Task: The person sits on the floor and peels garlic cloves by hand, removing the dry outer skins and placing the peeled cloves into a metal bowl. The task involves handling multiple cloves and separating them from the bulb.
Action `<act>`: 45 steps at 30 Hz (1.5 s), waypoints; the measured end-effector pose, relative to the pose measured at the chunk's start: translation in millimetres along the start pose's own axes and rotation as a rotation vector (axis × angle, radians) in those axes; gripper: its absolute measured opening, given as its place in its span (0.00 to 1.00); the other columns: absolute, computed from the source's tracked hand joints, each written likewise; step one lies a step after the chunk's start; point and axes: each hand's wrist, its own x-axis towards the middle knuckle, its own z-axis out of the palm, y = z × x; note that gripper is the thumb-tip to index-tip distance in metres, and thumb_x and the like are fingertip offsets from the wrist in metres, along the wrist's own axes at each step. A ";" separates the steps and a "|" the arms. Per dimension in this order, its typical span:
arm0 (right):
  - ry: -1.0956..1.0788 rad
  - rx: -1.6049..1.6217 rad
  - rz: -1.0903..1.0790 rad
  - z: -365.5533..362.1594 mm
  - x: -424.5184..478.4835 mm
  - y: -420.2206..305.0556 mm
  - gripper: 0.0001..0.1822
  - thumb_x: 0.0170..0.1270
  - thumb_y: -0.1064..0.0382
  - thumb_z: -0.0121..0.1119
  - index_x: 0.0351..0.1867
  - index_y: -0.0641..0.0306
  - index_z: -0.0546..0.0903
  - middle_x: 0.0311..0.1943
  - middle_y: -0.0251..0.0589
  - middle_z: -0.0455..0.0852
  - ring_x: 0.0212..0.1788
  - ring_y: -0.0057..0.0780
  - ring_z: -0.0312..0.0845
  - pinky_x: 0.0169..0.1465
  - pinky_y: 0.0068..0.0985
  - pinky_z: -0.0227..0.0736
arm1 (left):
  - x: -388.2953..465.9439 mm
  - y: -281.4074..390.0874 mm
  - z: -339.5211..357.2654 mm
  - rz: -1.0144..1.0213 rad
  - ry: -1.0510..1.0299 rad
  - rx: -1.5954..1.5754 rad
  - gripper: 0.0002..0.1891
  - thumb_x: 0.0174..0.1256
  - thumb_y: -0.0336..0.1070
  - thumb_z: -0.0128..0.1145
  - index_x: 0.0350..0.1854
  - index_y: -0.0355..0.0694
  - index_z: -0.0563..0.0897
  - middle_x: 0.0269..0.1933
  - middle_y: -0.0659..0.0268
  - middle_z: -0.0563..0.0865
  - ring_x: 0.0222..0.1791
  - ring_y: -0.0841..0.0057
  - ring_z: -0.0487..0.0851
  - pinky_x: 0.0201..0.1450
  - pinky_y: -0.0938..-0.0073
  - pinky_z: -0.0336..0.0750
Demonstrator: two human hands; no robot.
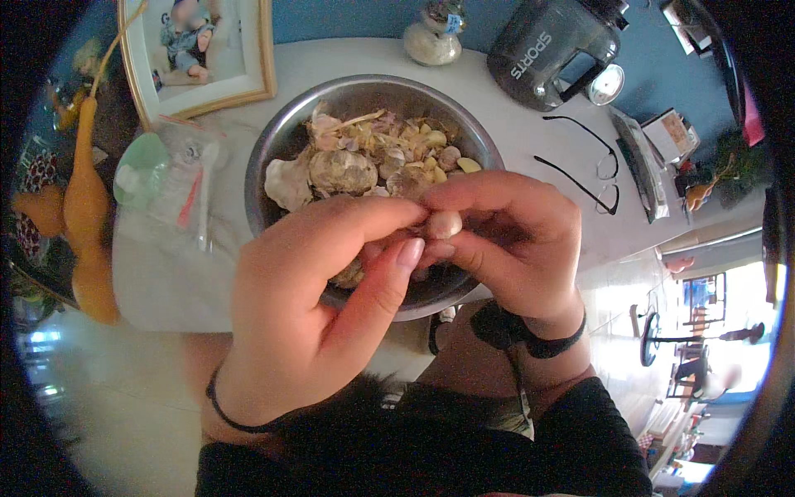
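A small pale garlic clove (445, 225) sits between the thumb and index finger of my right hand (518, 236). My left hand (323, 292) meets it from the left, its thumb and fingertips pinched at the clove's near end; exactly what those fingertips grip is partly hidden. Both hands are over the front of a stainless steel bowl (267, 130). Inside the bowl are whole garlic bulbs (343, 175), loose papery skins (354, 127) and several peeled cloves (469, 164). My hands cover the bowl's near part.
The bowl stands on a white table (168, 292). A framed photo (264, 81), clear plastic bag (186, 180) and green plastic spoon (143, 164) are left. Behind stand a glass jar (433, 43) and dark sports jug (546, 56). Eyeglasses (612, 155) lie right; orange gourds (87, 199) hang left.
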 end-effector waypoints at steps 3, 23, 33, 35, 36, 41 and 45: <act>-0.019 0.022 -0.054 -1.8 -1.4 1.5 0.13 0.51 0.73 0.66 0.41 0.67 0.83 0.35 0.42 0.87 0.36 0.28 0.84 0.39 0.23 0.78 | 2.7 -3.3 1.9 0.081 -0.005 -0.010 0.08 0.56 0.27 0.60 0.38 0.32 0.83 0.37 0.59 0.85 0.38 0.72 0.83 0.45 0.74 0.74; -0.152 -0.152 -0.171 -5.0 4.2 -1.5 0.15 0.54 0.65 0.63 0.41 0.74 0.83 0.36 0.50 0.84 0.39 0.36 0.80 0.45 0.26 0.73 | 3.6 -10.1 -2.1 0.184 -0.044 0.049 0.07 0.55 0.24 0.60 0.36 0.32 0.83 0.34 0.58 0.85 0.31 0.72 0.83 0.37 0.75 0.75; -0.111 -0.050 -0.108 -0.9 0.9 2.1 0.15 0.59 0.65 0.60 0.43 0.77 0.81 0.34 0.48 0.82 0.27 0.24 0.79 0.32 0.17 0.72 | 1.4 -16.3 5.3 0.174 -0.001 -0.027 0.07 0.58 0.24 0.58 0.38 0.32 0.83 0.31 0.59 0.84 0.27 0.76 0.80 0.32 0.78 0.73; -0.096 -0.030 -0.066 -0.2 -0.9 1.3 0.15 0.59 0.66 0.61 0.44 0.77 0.81 0.34 0.48 0.82 0.27 0.24 0.78 0.32 0.17 0.72 | 2.5 -16.8 5.8 0.182 -0.005 -0.019 0.06 0.58 0.24 0.58 0.37 0.32 0.83 0.31 0.59 0.84 0.27 0.75 0.81 0.32 0.78 0.74; -0.087 -0.017 -0.041 0.5 -1.9 0.4 0.15 0.58 0.66 0.61 0.44 0.77 0.81 0.34 0.48 0.82 0.28 0.24 0.79 0.32 0.16 0.72 | 2.8 -16.3 5.2 0.181 -0.011 -0.009 0.06 0.58 0.24 0.58 0.37 0.32 0.83 0.31 0.59 0.84 0.28 0.75 0.81 0.33 0.77 0.74; -0.059 0.018 -0.072 4.1 -2.1 9.2 0.15 0.57 0.69 0.62 0.44 0.77 0.80 0.36 0.46 0.82 0.31 0.24 0.80 0.34 0.16 0.74 | 0.9 -14.0 3.5 0.171 -0.002 0.057 0.06 0.57 0.24 0.59 0.36 0.33 0.83 0.33 0.58 0.85 0.32 0.72 0.83 0.38 0.75 0.75; -0.024 -0.012 0.004 1.3 -5.9 -2.2 0.14 0.56 0.73 0.62 0.44 0.77 0.80 0.37 0.46 0.83 0.32 0.25 0.81 0.36 0.16 0.76 | 2.4 -11.3 7.5 0.195 0.018 0.055 0.06 0.55 0.25 0.60 0.36 0.33 0.83 0.34 0.57 0.85 0.33 0.70 0.83 0.39 0.74 0.75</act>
